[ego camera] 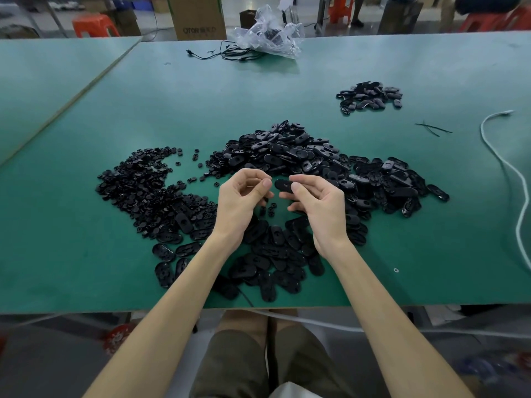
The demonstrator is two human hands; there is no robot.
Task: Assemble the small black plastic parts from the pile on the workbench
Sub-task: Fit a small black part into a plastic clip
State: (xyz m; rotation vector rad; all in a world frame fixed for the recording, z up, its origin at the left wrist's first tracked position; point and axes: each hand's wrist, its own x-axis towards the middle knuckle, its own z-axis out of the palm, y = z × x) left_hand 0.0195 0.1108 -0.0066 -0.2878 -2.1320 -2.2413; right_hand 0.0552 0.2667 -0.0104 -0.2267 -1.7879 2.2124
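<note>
At far left we see the matte green workbench (71, 139), smooth and crossed by one long straight joint. On it lies a flat heap of small round black plastic pieces (138, 191), glossy, with strays scattered at its edges. Next comes the left hand (240, 201), raised above the bench, fingers curled and thumb tip near the forefinger; we cannot tell whether it pinches a piece. Just beside it is the smooth oval black plastic shell (283, 184), with a small slot in its face. It is held above the bench, pinched at one end between the thumb and fingers of the right hand (317, 203). Behind and beneath both hands spreads the large pile of oval black plastic shells (301, 153), mounded highest at centre. At the far edge we find a crumpled clear plastic bag (270, 33) beside thin black wires (230, 54). Further right we note a smaller heap of black oval parts (370, 96), two thin black ties (434, 129) lying crossed, and a white cord (508, 170) curving along the bench.
</note>
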